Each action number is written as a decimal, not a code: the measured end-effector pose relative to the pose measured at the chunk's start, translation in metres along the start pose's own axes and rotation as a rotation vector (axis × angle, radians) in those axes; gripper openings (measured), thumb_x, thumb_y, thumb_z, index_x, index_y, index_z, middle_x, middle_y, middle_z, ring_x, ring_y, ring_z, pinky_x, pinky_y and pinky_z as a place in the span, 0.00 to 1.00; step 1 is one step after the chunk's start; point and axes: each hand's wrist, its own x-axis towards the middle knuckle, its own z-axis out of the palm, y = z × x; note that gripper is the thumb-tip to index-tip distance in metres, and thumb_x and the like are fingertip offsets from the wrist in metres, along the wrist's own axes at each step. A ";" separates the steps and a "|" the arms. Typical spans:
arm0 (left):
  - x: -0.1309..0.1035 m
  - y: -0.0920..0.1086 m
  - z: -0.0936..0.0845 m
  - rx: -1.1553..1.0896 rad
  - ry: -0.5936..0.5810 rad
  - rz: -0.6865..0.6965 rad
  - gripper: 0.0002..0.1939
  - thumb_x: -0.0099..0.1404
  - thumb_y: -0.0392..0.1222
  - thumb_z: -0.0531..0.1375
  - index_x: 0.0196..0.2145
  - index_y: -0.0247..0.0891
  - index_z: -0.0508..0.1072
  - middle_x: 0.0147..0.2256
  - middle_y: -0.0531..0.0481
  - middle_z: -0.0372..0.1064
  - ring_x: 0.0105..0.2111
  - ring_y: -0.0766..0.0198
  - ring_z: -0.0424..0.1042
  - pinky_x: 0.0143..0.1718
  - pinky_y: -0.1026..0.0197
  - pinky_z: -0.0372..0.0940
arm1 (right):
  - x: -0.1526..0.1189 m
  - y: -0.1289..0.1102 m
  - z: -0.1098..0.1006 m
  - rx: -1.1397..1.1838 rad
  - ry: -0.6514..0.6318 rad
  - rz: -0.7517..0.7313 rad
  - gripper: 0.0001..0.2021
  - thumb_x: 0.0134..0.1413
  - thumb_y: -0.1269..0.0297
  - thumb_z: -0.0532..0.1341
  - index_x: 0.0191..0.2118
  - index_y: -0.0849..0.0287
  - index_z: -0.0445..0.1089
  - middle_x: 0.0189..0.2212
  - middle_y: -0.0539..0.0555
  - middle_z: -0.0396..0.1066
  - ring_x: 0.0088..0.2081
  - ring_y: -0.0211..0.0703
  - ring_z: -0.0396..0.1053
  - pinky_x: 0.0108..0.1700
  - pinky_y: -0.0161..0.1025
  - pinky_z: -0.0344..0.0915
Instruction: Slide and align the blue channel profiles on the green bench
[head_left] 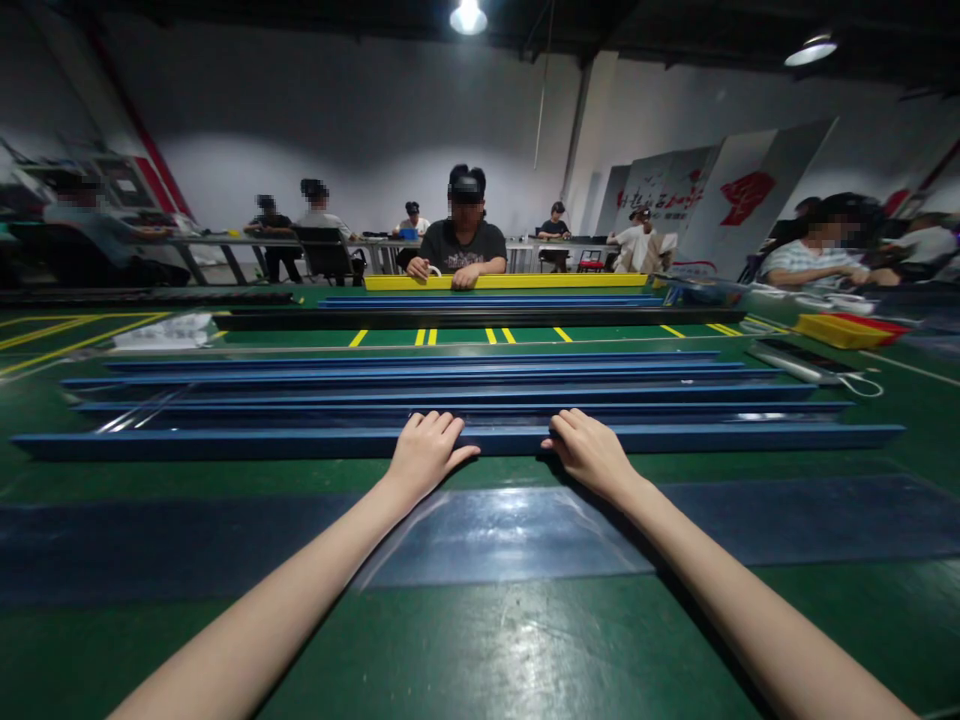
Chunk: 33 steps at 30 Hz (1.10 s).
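Both of my hands rest on the nearest long blue channel [690, 438], which lies crosswise on the green table. My left hand [429, 445] is left of its middle, fingers curled over the upper edge and the thumb stretched along the near face. My right hand [589, 447] holds the same channel a little farther right, fingers bent over its top; the fingertips of both hands are hidden behind the edge. Several more blue channels [450, 378] lie parallel just beyond. Between me and the held channel, a clear plastic sheet [517, 535] lies flat.
Farther back are a black strip [480, 319] and a yellow strip [540, 282], with a person [463, 240] seated behind it touching it. A phone [806, 360] with a white cable lies right, near a yellow tray [836, 331]. White plastic packaging [165, 332] is at left.
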 end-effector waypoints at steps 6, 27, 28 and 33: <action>0.000 0.000 -0.001 0.002 0.016 0.011 0.20 0.61 0.56 0.48 0.35 0.36 0.67 0.31 0.47 0.68 0.32 0.60 0.64 0.32 0.60 0.51 | 0.004 -0.004 -0.009 -0.019 -0.053 0.052 0.09 0.55 0.62 0.50 0.30 0.59 0.63 0.31 0.54 0.66 0.35 0.39 0.62 0.28 0.34 0.49; 0.000 0.000 -0.001 -0.042 0.007 0.016 0.17 0.61 0.54 0.50 0.35 0.37 0.66 0.31 0.48 0.69 0.33 0.61 0.65 0.33 0.60 0.51 | -0.003 0.021 -0.019 -0.061 -0.234 0.092 0.08 0.54 0.64 0.49 0.34 0.58 0.64 0.35 0.55 0.66 0.38 0.42 0.63 0.25 0.34 0.50; 0.000 0.000 -0.001 -0.041 0.011 0.017 0.17 0.61 0.54 0.50 0.34 0.37 0.66 0.30 0.49 0.69 0.33 0.61 0.65 0.33 0.60 0.51 | -0.003 0.021 -0.019 -0.062 -0.236 0.088 0.08 0.54 0.64 0.49 0.34 0.58 0.64 0.35 0.55 0.66 0.38 0.42 0.63 0.25 0.34 0.51; 0.000 0.000 -0.001 -0.035 0.028 0.021 0.17 0.61 0.54 0.50 0.31 0.37 0.66 0.28 0.49 0.69 0.31 0.62 0.65 0.32 0.60 0.51 | -0.003 0.022 -0.018 -0.061 -0.239 0.083 0.08 0.54 0.64 0.50 0.34 0.57 0.65 0.34 0.55 0.66 0.38 0.42 0.63 0.26 0.34 0.52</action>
